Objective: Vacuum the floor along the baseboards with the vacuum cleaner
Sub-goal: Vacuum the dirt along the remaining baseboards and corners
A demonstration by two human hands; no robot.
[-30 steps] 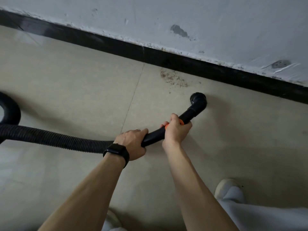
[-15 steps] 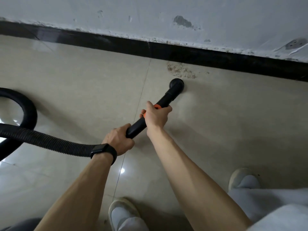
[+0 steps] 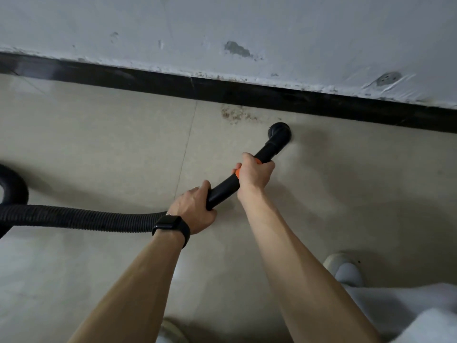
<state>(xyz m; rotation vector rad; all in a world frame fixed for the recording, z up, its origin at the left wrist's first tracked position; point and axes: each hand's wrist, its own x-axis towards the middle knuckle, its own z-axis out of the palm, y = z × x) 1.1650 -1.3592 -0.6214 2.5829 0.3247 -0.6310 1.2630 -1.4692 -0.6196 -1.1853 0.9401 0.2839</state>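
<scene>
A black vacuum wand with an orange ring runs up and right to a round black nozzle on the beige tiled floor. The nozzle sits just short of the black baseboard, right of a patch of brown dirt. My left hand, with a black watch on the wrist, grips the wand's lower end where the ribbed hose joins. My right hand grips the wand higher up, over the orange ring.
The hose loops away to the left edge. A worn white wall rises above the baseboard. My right shoe and pale trouser leg stand at the lower right; the other shoe shows at the bottom edge.
The nozzle has swung from the left, beside the dirt patch, to the right of it, staying near the baseboard. Both hands keep their grip on the wand.
</scene>
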